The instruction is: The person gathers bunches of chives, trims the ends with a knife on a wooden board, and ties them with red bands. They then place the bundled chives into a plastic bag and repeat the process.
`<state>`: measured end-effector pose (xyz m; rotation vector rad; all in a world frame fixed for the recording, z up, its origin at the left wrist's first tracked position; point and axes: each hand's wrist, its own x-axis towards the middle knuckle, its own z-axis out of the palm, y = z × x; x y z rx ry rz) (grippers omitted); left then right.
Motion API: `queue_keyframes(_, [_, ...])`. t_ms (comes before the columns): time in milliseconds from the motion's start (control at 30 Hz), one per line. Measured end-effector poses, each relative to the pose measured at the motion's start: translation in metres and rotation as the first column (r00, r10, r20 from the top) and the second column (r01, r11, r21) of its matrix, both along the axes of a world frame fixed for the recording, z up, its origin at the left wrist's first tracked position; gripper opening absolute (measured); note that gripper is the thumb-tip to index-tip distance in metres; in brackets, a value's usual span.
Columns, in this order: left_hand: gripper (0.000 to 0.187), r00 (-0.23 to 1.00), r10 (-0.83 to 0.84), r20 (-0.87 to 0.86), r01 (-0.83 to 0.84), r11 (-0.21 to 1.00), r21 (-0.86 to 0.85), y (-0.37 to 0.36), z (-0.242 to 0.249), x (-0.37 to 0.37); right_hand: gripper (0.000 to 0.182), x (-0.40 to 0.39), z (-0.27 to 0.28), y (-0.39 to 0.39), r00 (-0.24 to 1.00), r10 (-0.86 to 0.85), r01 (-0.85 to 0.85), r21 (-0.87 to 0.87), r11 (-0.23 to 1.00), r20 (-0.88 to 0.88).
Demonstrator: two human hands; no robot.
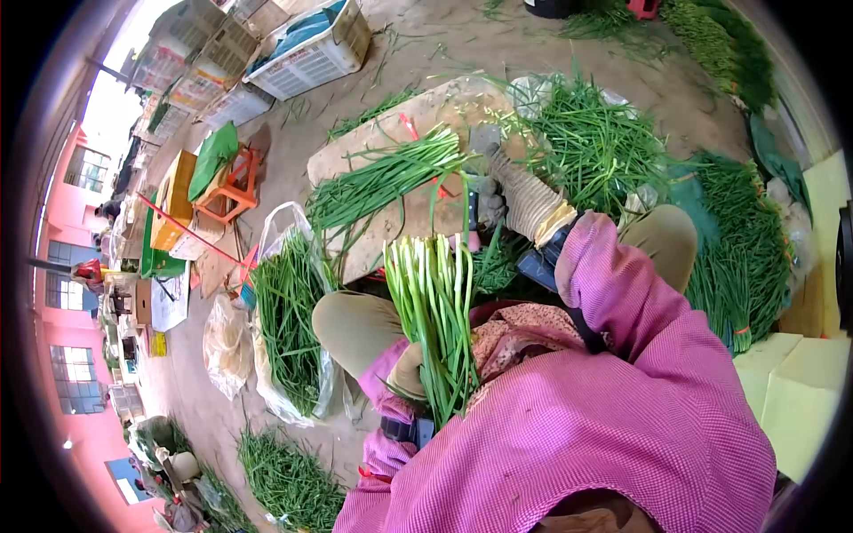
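In the lower middle my left hand (409,371), in a pale glove, is closed around a bunch of green onions (428,311), white ends upward. My right hand (498,182), in a striped glove with grey fingertips, reaches over the wooden board (369,240); its fingers look spread, with their tips near the white ends of a second bunch of green onions (386,182) lying there. Whether anything lies beneath the right palm is hidden. A red strip (408,126) shows on the board behind that bunch.
Loose greens (595,142) lie at the board's right. A plastic bag of greens (293,324) stands at left, beside an empty-looking bag (227,346). Bundled greens (737,244) line the right side. An orange stool (233,191) and white crate (311,53) stand further back.
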<state>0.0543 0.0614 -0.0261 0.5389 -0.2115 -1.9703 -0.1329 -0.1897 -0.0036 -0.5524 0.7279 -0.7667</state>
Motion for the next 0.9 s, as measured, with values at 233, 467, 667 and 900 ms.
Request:
queue_keyframes(233, [0.059,0.995,-0.087,0.039,0.086,0.996,0.032,-0.002,0.001,0.001,0.056,-0.012,-0.032,-0.015,0.997,-0.060,0.053,0.165,0.985,0.042])
queue_keyframes(467, [0.062,0.982,-0.180,0.066,0.177,0.983,0.038,-0.006,0.000,0.003,0.061,-0.030,-0.086,-0.048,0.916,-0.075,0.090,0.019,0.996,-0.393])
queue_keyframes(667, [0.062,0.988,-0.147,0.039,0.145,0.988,0.056,-0.008,-0.005,0.003,0.069,-0.051,-0.106,-0.042,0.713,0.266,-0.070,0.312,0.948,-0.648])
queue_keyframes(900, [0.065,0.978,-0.192,0.084,0.184,0.978,0.094,-0.009,-0.008,0.006,0.076,-0.002,-0.163,-0.003,0.892,0.311,-0.142,0.450,0.882,-0.327])
